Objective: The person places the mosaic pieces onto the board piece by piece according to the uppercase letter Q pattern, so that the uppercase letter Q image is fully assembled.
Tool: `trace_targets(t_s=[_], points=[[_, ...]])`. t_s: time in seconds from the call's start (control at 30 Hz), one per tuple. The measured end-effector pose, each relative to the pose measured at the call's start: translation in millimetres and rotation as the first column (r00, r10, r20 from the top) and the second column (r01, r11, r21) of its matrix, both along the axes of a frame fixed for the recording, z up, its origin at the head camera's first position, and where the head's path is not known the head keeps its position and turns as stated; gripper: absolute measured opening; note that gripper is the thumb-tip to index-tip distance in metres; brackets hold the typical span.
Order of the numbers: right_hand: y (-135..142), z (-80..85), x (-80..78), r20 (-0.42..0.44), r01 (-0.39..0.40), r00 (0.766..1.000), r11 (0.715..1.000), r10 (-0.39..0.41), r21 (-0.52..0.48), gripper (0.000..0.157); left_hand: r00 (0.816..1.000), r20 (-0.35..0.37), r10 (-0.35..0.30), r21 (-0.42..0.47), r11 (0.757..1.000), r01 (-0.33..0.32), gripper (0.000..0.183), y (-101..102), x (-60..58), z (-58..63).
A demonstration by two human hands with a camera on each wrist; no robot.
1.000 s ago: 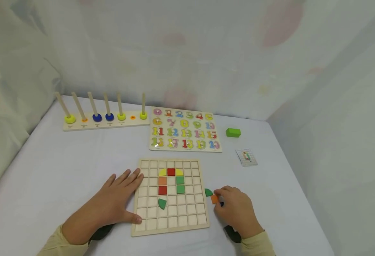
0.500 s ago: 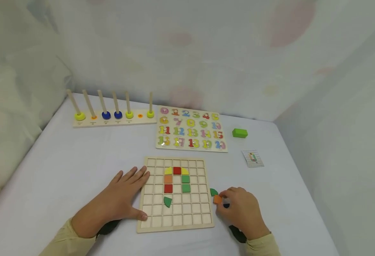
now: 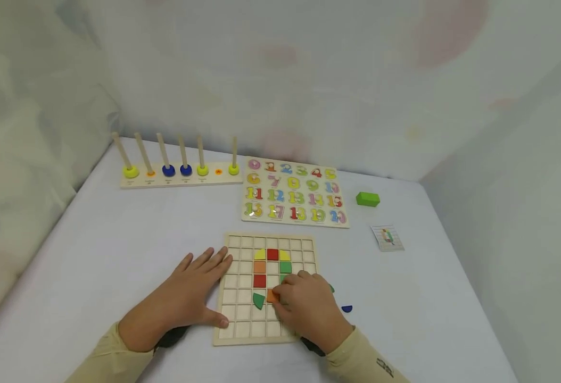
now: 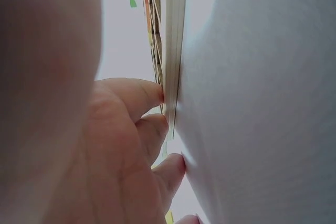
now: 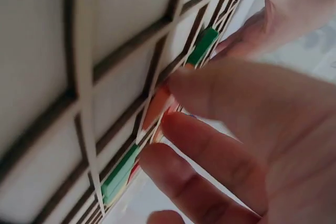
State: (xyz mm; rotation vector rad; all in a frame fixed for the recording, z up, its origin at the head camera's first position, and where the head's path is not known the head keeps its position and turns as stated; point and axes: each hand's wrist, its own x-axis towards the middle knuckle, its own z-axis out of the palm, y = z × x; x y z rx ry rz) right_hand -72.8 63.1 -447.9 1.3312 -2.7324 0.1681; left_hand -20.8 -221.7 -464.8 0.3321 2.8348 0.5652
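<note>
My right hand (image 3: 306, 303) pinches an orange square tile (image 3: 272, 296) between thumb and fingers at a cell of the wooden grid board (image 3: 242, 331). In the right wrist view the orange tile (image 5: 156, 107) sits tilted at the cell's edge. Beside it on the board lies a green quarter-circle tile (image 3: 258, 301). My left hand (image 3: 184, 295) rests spread along the board's left edge, its fingertips touching the frame. Above the orange tile, yellow, red, orange and green tiles form an arch (image 3: 273, 255). The right hand partly hides the green tiles (image 3: 285, 267) on that side.
Right of the board lie a dark blue half-circle tile (image 3: 347, 308) and a partly hidden green tile (image 3: 331, 288). A pattern card (image 3: 388, 238) and green block (image 3: 368, 199) are farther back. Behind the board stand a number puzzle (image 3: 295, 191) and a peg stacker (image 3: 180, 181).
My right hand has lifted the orange square from the table right of the board and carried it left onto the grid. My left hand stays at the board's edge. The head view has shifted slightly.
</note>
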Motion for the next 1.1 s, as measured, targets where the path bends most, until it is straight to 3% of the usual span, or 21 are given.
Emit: trace_targets(t_s=[0.13,0.27,0.33,0.5,0.63,0.83,1.1], points=[[-3,-1.7,3.1,0.049,-0.066,0.997,0.997,0.067,-0.027,0.018,1.0,-0.008,-0.009,-0.004,1.0,0.009,0.138,1,-0.5,1.9],[0,-2.0,4.1,0.055,-0.109,0.993,0.994,0.108,0.01,0.022,0.999,-0.02,-0.026,-0.015,1.0,0.026,0.137,5,-5.4,2.9],[3,-2.4,3.0,0.047,-0.09,0.995,0.995,0.088,0.031,0.022,0.999,-0.018,-0.03,-0.022,0.999,0.029,0.138,6,-7.4,1.9],[25,0.1,-4.2,0.077,-0.03,0.997,0.999,0.032,-0.027,0.029,1.0,-0.002,-0.027,-0.026,0.999,0.027,0.142,5,-8.0,-4.2],[58,2.9,-10.4,0.056,0.095,0.994,0.991,-0.09,-0.098,0.029,1.0,0.005,-0.009,-0.036,0.999,0.009,0.144,-2,-2.9,-8.9],[109,-5.7,-16.6,0.082,0.335,0.942,0.922,-0.325,-0.192,0.025,1.0,0.016,0.001,-0.025,1.0,-0.001,0.145,-6,1.2,-10.7],[139,-12.0,-20.9,0.21,0.503,0.853,0.86,-0.479,-0.081,0.034,1.0,0.003,-0.021,-0.017,1.0,0.021,0.144,-1,-6.4,-9.7]])
